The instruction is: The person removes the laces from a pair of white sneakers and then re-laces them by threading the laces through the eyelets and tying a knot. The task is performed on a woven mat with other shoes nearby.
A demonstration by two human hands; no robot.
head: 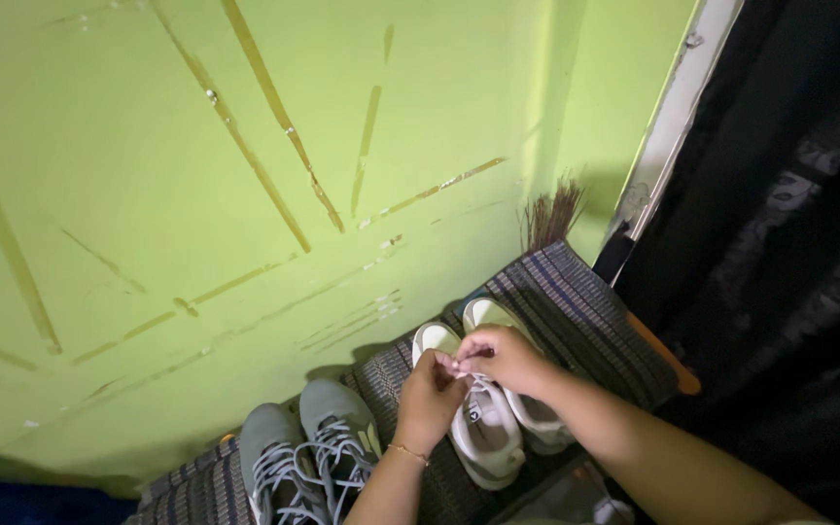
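Down at the bottom centre, both our hands meet over the white sneaker pair. Left hand [430,399] is curled, fingertips pinched on the laces [466,374] of the left-side white sneaker [483,428]. Right hand [500,358] comes in from the right, fingers bunched on the same lace spot, touching the left hand. Both grasping lace, neither released.

The second white sneaker [527,403] sits touching the first, partly under our right forearm; we cannot tell its lace state.

Both white shoes rest on a dark striped mat [585,301] that runs along the foot of the green wall [196,194].

Grey sneakers [313,452] sit further left on the same mat, near but apart from the white pair, light laces threaded and lying loose over the tongues. No hand is on them.

Progress, our read: lace work on the first white shoe is mid-way, hands at the upper eyelets. Whether a knot is formed is hidden by our fingers. The other white shoe looks untouched for now.

A broom's bristles [551,214] stand in the corner behind the mat, by a white door frame [673,117] and a dark curtain [789,243].
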